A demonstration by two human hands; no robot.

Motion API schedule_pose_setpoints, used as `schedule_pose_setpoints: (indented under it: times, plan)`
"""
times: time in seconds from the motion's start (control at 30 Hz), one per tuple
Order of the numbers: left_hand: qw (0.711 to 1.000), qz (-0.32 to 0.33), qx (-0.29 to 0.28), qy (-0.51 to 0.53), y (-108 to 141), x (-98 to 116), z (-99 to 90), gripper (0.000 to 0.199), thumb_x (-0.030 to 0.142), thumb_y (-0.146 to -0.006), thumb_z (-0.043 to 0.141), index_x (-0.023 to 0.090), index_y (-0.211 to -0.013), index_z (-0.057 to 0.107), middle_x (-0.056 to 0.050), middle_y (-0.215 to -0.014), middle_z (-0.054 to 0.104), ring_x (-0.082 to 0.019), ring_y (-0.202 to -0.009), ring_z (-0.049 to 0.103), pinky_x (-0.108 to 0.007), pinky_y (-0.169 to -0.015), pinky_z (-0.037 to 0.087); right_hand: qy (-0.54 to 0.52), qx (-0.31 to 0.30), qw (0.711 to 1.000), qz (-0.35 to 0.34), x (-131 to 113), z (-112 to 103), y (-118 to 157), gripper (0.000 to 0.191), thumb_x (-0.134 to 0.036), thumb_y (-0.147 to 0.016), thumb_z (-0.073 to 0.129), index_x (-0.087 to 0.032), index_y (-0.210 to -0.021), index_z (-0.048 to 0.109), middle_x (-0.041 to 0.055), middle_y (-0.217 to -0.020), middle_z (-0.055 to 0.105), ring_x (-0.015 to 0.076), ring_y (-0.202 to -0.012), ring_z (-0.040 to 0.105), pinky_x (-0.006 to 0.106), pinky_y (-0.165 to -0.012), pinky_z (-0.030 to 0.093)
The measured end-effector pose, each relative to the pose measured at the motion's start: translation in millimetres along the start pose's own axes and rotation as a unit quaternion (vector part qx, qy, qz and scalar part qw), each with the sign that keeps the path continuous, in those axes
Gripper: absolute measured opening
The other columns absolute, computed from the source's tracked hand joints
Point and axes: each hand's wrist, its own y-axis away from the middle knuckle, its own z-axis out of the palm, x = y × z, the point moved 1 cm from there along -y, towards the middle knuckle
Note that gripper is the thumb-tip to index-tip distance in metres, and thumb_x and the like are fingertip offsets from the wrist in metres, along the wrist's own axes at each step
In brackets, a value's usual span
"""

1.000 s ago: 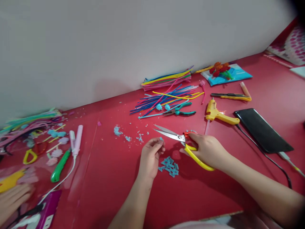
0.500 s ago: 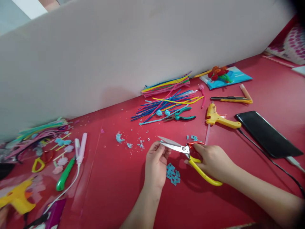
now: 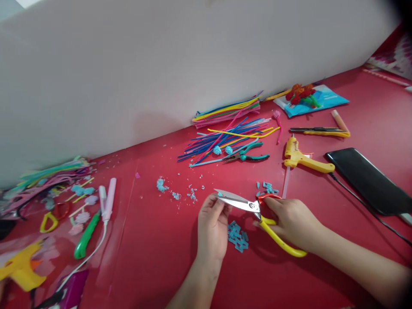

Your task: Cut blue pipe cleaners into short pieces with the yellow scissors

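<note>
My right hand (image 3: 291, 221) grips a pair of scissors (image 3: 240, 204) with one red and one yellow handle, the blades pointing left. Their tips lie over the fingertips of my left hand (image 3: 212, 227). Thumb and fingers of that hand pinch a tiny light blue piece (image 3: 220, 194), mostly hidden by the fingers and blades. Just right of my left wrist is a small heap of cut blue pieces (image 3: 237, 237) on the red table. More short blue bits (image 3: 268, 188) lie beyond the scissors. Fluffy blue clippings (image 3: 161, 185) are scattered to the left.
Farther back lie loose pipe cleaners (image 3: 225, 136), two blue pompoms, and green-handled pliers (image 3: 246, 157). A yellow glue gun (image 3: 299, 159), a cutter (image 3: 322, 131) and a black phone (image 3: 367, 182) are to the right. At left, another person's hand holds a yellow glue gun (image 3: 24, 266).
The view has shifted slightly, moving the table items a little in the picture. The scissor blades look closer together around the blue piece. Both hands keep their hold.
</note>
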Motion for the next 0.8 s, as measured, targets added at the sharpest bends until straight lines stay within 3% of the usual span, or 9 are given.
schedule_pose_setpoints:
  times: [0.3, 0.5, 0.8]
  plan:
    - [1.000, 0.018, 0.014, 0.003, 2.2, -3.4, -2.9, 0.006, 0.013, -0.074, 0.055, 0.018, -0.077, 0.058, 0.002, -0.074, 0.055, -0.006, -0.067, 0.051, -0.019, -0.065, 0.041, 0.022, -0.003, 1.000, -0.013, -3.2, 2.3, 2.4, 0.035, -0.051, -0.077, 0.039, -0.017, -0.078, 0.049, 0.0041, -0.060, 0.060, 0.0185, -0.053, 0.055, 0.027, -0.048, 0.021]
    - [1.000, 0.020, 0.013, 0.008, 2.2, -3.7, -1.8, 0.005, 0.014, -0.073, 0.057, 0.018, -0.075, 0.058, 0.003, -0.072, 0.054, -0.007, -0.066, 0.051, -0.019, -0.066, 0.041, 0.019, 0.014, 0.999, -0.022, -3.4, 2.6, 2.9, 0.032, -0.050, -0.078, 0.039, -0.019, -0.072, 0.046, 0.0020, -0.057, 0.058, 0.0157, -0.049, 0.053, 0.027, -0.047, 0.020]
    - [1.000, 0.020, -0.007, 0.010, 2.7, -0.7, 0.5, 0.001, 0.017, -0.072, 0.058, 0.017, -0.073, 0.057, 0.001, -0.070, 0.054, -0.008, -0.064, 0.049, -0.020, -0.062, 0.039, 0.039, -0.008, 0.999, -0.022, -1.2, 4.7, 5.7, 0.030, -0.050, -0.078, 0.040, -0.020, -0.073, 0.045, 0.0010, -0.056, 0.057, 0.0161, -0.049, 0.054, 0.027, -0.046, 0.020]
